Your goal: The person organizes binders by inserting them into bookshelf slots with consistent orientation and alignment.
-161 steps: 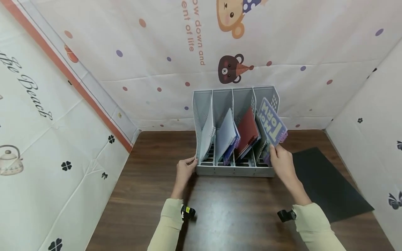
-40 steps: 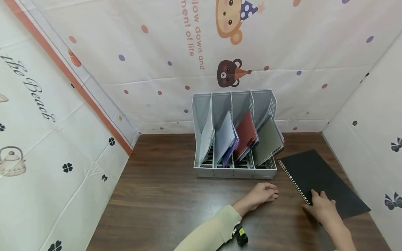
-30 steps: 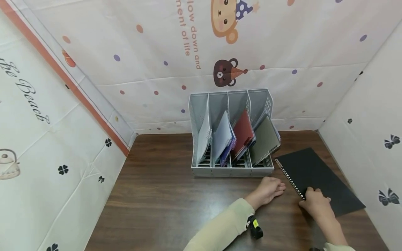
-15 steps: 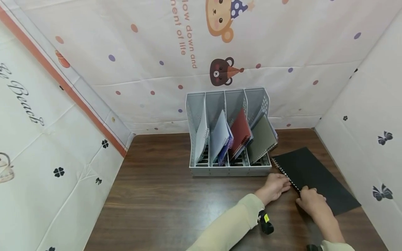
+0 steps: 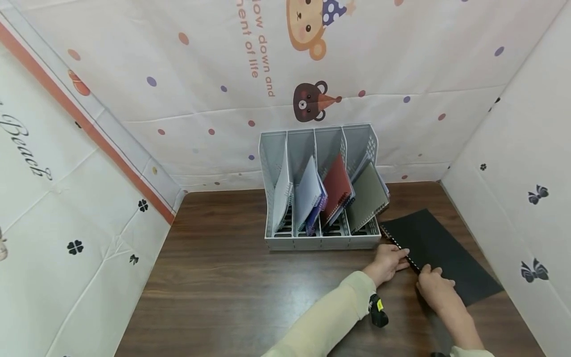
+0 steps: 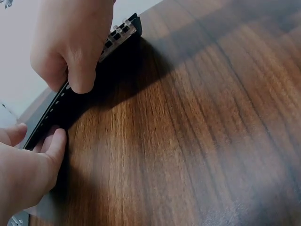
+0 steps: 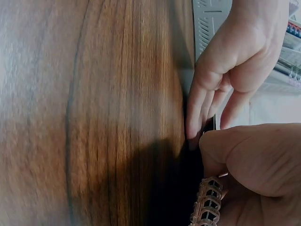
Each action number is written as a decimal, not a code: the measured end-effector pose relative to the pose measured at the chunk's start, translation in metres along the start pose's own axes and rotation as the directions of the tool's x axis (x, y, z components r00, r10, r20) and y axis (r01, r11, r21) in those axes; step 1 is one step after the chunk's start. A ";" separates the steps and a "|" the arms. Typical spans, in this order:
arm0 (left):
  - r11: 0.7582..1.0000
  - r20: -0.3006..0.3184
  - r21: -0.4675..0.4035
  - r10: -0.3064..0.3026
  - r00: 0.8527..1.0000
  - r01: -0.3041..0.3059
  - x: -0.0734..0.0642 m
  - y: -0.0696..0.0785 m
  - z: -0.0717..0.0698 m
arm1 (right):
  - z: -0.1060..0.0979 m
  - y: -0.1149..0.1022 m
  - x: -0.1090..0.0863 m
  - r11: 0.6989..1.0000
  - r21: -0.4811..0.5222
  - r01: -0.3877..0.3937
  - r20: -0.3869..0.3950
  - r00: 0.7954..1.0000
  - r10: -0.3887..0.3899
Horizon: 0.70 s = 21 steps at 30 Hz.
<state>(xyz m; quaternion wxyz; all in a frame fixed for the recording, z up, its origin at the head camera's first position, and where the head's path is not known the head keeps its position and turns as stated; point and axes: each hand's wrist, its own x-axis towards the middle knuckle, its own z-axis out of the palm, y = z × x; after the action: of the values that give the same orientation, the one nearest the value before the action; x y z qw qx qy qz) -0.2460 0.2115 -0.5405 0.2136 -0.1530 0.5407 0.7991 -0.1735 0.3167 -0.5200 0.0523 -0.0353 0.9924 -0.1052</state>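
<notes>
A black spiral-bound notebook [image 5: 441, 248] with a matte cover lies flat and closed on the dark wooden counter [image 5: 232, 277], its punched binding edge turned left, one corner just beside the grey plastic file rack [image 5: 321, 242].

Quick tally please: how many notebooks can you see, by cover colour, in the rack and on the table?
White: 1
Light blue: 1
Dark blue or purple, mostly hidden: 1
Red: 1
Grey-green: 1
Black, flat on the table: 1
Total: 6 visible; others may be hidden in the grey rack.
</notes>
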 end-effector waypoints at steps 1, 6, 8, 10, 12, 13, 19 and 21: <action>1.000 0.002 0.006 -0.002 1.000 0.002 0.000 0.000 0.000 | 0.000 -0.001 -0.001 1.000 0.001 -0.004 0.003 1.000 0.004; 1.000 -0.012 0.028 0.008 1.000 -0.007 0.000 0.000 0.001 | 0.000 -0.003 -0.002 1.000 -0.008 -0.005 0.003 1.000 0.005; 0.999 -0.025 0.039 0.014 1.000 -0.013 -0.001 0.000 0.002 | 0.000 -0.003 -0.002 1.000 -0.015 -0.001 0.011 1.000 0.001; 0.999 -0.035 0.048 0.016 0.999 -0.014 -0.001 0.001 0.003 | 0.000 -0.002 -0.001 1.000 -0.021 -0.008 0.030 1.000 0.009; 0.999 -0.035 0.045 0.009 0.999 -0.007 -0.002 0.001 0.002 | -0.001 -0.002 0.000 1.000 -0.013 -0.024 0.055 0.998 0.025; 0.999 -0.035 0.043 0.005 0.999 -0.004 -0.002 0.001 0.001 | -0.001 -0.002 0.001 0.999 -0.003 -0.034 0.066 0.997 0.034; 1.000 -0.035 0.031 0.001 0.999 0.000 0.000 -0.001 0.000 | -0.004 -0.001 0.003 0.997 0.035 -0.065 0.097 0.993 0.061; 0.999 -0.025 0.034 0.009 1.000 -0.009 0.000 0.000 0.000 | -0.004 -0.001 0.003 0.997 0.037 -0.072 0.104 0.992 0.068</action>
<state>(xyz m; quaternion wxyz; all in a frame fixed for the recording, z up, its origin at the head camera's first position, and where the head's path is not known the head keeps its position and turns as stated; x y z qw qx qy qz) -0.2458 0.2119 -0.5403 0.2058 -0.1569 0.5574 0.7889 -0.1771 0.3162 -0.5157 0.1076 -0.0048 0.9867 -0.1214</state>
